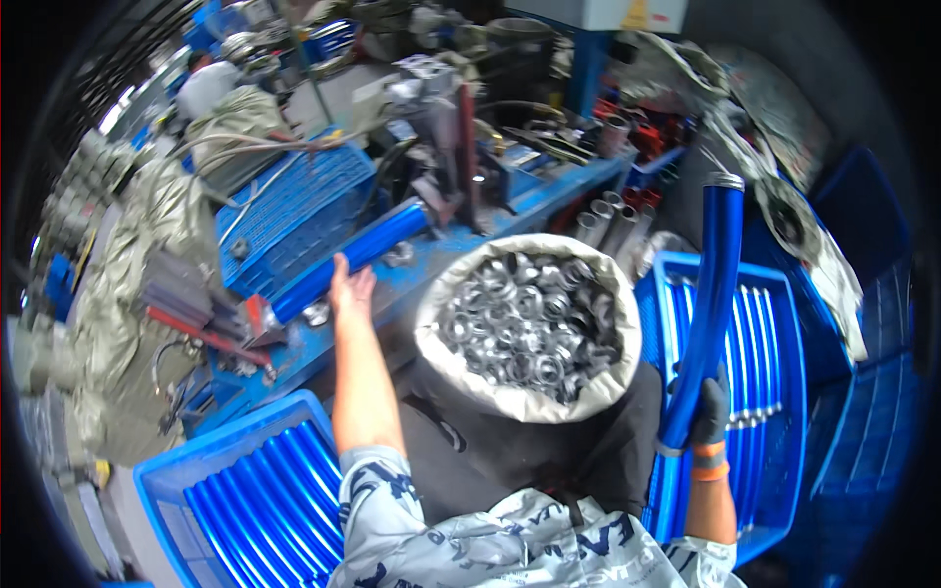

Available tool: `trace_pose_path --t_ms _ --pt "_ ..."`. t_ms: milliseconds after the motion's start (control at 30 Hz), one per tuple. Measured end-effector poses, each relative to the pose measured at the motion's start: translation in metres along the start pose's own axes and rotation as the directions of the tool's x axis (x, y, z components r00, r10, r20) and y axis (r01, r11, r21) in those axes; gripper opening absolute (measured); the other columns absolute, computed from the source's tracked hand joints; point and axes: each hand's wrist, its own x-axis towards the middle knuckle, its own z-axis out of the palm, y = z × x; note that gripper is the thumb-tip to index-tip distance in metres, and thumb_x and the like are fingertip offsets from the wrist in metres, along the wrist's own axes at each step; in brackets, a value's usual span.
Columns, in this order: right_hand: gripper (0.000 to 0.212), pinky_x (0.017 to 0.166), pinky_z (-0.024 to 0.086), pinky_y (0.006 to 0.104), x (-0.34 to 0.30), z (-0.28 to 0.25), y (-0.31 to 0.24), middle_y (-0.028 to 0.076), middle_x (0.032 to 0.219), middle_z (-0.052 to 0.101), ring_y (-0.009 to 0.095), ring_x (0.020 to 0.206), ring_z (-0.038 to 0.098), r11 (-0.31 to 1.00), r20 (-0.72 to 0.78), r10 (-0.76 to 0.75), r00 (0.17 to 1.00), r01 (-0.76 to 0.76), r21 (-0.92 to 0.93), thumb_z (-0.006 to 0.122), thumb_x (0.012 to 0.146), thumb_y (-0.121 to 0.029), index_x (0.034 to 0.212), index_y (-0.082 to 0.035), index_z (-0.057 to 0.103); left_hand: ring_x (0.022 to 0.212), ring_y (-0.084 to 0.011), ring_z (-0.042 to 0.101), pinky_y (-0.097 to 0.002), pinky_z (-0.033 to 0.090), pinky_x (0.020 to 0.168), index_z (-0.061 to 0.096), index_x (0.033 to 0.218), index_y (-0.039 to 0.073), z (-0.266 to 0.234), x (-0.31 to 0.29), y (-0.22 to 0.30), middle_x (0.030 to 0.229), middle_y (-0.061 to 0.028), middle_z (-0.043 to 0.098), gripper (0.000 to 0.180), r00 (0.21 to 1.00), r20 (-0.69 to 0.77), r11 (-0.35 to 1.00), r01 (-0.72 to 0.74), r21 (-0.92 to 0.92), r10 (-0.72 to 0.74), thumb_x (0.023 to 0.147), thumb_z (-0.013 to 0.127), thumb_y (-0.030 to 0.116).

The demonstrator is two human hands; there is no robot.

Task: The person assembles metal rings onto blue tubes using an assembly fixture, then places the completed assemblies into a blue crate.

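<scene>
My bare left hand [350, 289] is at the near side of a shiny blue tube [392, 231], its thumb lying against the tube and the other fingers bunched just below. That tube lies slantwise between two metal fixtures on a blue workbench. In a dark glove with an orange cuff, my right hand [713, 416] grips the lower part of a second blue tube [720, 265]. This tube stands nearly upright, slightly bent, with a silver ring at its top end. Between my arms sits a pale-rimmed sack [627, 367] full of silver metal rings [529, 323].
Blue crates [162, 495] [796, 382] at left and right hold rows of blue tubes. Beyond the left fixture [257, 318] lies an overturned blue basket [294, 216]. Bare metal tubes [613, 220] lie behind the sack. A person [206, 88] is at the far left.
</scene>
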Motion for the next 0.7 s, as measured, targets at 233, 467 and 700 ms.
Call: trace_pose_path --t_ms 233,467,700 --pt "0.093 0.115 0.054 0.0372 -0.072 -0.184 -0.151 0.011 0.149 0.069 0.019 0.13 0.068 0.425 -0.127 -0.717 0.685 0.285 -0.859 0.087 0.091 -0.006 0.174 0.002 0.047 0.149 -0.0326 0.057 -0.0443 0.042 0.132 0.056 0.162 -0.005 -0.062 0.066 0.078 0.163 -0.0226 0.061 0.072 0.861 0.499 0.99 0.032 0.136 -0.097 0.112 0.076 0.043" --pt "0.09 0.117 0.056 0.0438 -0.232 -0.415 -0.123 0.022 0.144 0.071 0.036 0.136 0.071 0.238 -0.426 -0.776 0.465 -0.411 -0.88 0.087 0.089 -0.012 0.173 -0.011 0.054 0.157 -0.0338 0.06 -0.0398 0.047 0.134 0.042 0.167 -0.012 -0.035 -0.013 -0.019 0.166 -0.0263 0.063 0.097 0.897 0.283 0.94 0.322 0.108 -0.34 0.102 0.09 0.04" --pt "0.093 0.123 0.041 0.0543 -0.219 -0.532 -0.006 0.012 0.141 0.069 0.034 0.137 0.064 -0.087 -0.606 -0.563 0.563 -0.769 -0.634 0.083 0.089 -0.021 0.175 -0.031 0.05 0.154 -0.0394 0.063 -0.0467 0.053 0.129 0.042 0.166 -0.013 -0.059 -0.148 -0.022 0.166 -0.0304 0.061 0.077 0.883 0.421 0.763 -0.415 0.495 0.207 0.111 0.077 0.029"
